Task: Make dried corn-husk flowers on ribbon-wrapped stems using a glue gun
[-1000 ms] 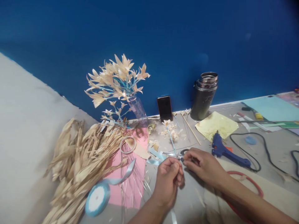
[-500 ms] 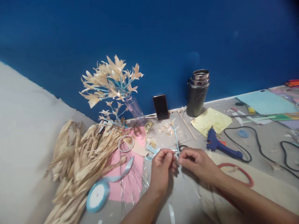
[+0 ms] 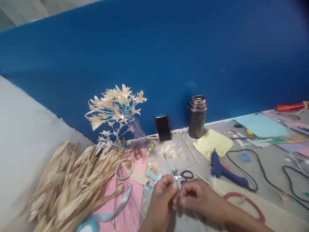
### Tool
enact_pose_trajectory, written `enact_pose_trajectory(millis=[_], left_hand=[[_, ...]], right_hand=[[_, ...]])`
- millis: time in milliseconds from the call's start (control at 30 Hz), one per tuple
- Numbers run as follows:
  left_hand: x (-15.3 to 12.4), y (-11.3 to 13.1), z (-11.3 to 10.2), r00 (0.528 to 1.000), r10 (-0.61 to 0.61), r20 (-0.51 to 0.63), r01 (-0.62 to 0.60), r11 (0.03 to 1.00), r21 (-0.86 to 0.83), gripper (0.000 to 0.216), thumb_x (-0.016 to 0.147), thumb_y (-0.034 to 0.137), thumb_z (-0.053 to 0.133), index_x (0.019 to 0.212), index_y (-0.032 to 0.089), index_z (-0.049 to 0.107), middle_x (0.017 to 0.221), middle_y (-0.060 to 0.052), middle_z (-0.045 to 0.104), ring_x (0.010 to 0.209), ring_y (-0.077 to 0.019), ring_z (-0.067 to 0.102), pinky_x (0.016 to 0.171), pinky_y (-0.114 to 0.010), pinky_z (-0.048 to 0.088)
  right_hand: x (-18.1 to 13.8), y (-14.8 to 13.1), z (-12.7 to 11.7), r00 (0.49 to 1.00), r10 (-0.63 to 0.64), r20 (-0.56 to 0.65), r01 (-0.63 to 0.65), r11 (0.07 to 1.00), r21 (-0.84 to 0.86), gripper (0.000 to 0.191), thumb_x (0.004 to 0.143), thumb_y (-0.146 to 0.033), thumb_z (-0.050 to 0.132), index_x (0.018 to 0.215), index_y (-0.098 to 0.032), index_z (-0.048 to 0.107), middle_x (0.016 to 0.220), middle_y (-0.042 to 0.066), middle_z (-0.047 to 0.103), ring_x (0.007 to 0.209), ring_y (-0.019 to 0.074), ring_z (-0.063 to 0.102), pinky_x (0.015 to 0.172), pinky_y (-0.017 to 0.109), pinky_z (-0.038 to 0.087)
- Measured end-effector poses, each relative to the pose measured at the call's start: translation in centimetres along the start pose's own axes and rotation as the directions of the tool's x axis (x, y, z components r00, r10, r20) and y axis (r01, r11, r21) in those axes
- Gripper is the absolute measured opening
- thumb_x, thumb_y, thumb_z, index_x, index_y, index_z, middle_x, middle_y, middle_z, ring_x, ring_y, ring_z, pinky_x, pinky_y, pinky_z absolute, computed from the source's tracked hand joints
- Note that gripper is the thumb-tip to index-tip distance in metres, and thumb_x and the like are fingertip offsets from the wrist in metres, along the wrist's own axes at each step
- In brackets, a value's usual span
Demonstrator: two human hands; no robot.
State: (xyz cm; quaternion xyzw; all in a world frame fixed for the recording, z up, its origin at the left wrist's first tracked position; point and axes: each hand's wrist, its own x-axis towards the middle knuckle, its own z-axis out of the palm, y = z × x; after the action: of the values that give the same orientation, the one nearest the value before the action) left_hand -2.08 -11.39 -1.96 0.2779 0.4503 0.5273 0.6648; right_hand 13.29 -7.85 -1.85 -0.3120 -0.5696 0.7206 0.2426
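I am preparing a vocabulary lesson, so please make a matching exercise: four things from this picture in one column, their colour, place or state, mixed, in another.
1. Glue gun
2. Phone
3. Light blue stem
4. Flask

A. held by the left hand
B. standing, open at the top
C. dark blue
D. propped up, its front black

Pairs: 1-C, 2-D, 3-A, 4-B

No text, brand, number or sign could be read. Flask (image 3: 197,122) bore pale marks, too small to make out as lettering. Glue gun (image 3: 218,166) and phone (image 3: 163,128) showed nothing legible.
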Motion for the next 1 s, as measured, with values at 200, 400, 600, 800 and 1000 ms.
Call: enact_pose_trajectory(millis=[200, 400, 600, 800, 1000], left_hand=[[0.2, 0.4, 0.8, 0.985, 0.117, -0.129, -0.096, 0.983, 0.159, 0.041, 0.071, 0.051, 0.081, 0.078, 0.018, 0.059, 0.051, 0.007, 0.046, 0.047, -0.0064, 0.035, 0.048, -0.019, 0.027], [2.0, 1.4, 1.3, 0.989, 0.123, -0.087, -0.081, 0.923, 0.377, 0.037, 0.068, 0.050, 0.078, 0.067, 0.016, 0.063, 0.053, 0.002, 0.053, 0.043, -0.0082, 0.039, 0.043, -0.021, 0.029], [9.7, 3.2, 1.8, 0.949, 0.301, -0.091, -0.150, 0.686, 0.712, 0.021, 0.076, 0.024, 0.066, 0.057, 0.018, 0.058, 0.046, 0.002, 0.053, 0.038, -0.0103, 0.044, 0.044, -0.022, 0.031], [15.2, 2.8, 2.1, 0.936, 0.324, -0.140, -0.079, 0.578, 0.812, 0.016, 0.077, 0.015, 0.064, 0.061, 0.017, 0.060, 0.051, -0.001, 0.055, 0.047, -0.0155, 0.053, 0.053, -0.026, 0.036], [15.3, 1.5, 3.7, 0.898, 0.439, 0.016, -0.111, 0.191, 0.975, 0.014, 0.085, 0.021, 0.059, 0.073, 0.018, 0.066, 0.084, -0.011, 0.069, 0.081, -0.0237, 0.063, 0.073, -0.031, 0.039]], right_hand=[[0.1, 0.5, 0.0, 0.998, -0.005, -0.057, -0.001, 0.994, -0.106, 0.012, 0.069, -0.028, 0.063, 0.066, -0.017, 0.060, 0.061, -0.004, 0.053, 0.058, 0.0098, 0.043, 0.055, 0.022, 0.032], [0.6, 0.4, -0.2, 0.989, -0.045, -0.139, 0.023, 0.987, -0.162, 0.012, 0.073, -0.026, 0.053, 0.067, -0.017, 0.059, 0.060, -0.003, 0.053, 0.055, 0.0102, 0.043, 0.053, 0.022, 0.032], [0.9, 1.0, -0.6, 0.967, -0.074, -0.242, -0.008, 0.948, -0.320, 0.011, 0.073, -0.019, 0.055, 0.075, -0.018, 0.066, 0.061, -0.003, 0.058, 0.058, 0.0122, 0.052, 0.053, 0.021, 0.035], [0.9, 1.1, -1.5, 0.971, -0.085, -0.222, -0.018, 0.906, -0.423, 0.016, 0.077, -0.019, 0.056, 0.078, -0.016, 0.072, 0.065, -0.001, 0.063, 0.060, 0.0128, 0.053, 0.054, 0.022, 0.034], [0.7, 0.9, -1.7, 0.973, -0.121, -0.196, -0.010, 0.828, -0.561, 0.019, 0.078, -0.019, 0.057, 0.081, -0.019, 0.076, 0.072, 0.001, 0.070, 0.067, 0.0151, 0.058, 0.060, 0.023, 0.035]])
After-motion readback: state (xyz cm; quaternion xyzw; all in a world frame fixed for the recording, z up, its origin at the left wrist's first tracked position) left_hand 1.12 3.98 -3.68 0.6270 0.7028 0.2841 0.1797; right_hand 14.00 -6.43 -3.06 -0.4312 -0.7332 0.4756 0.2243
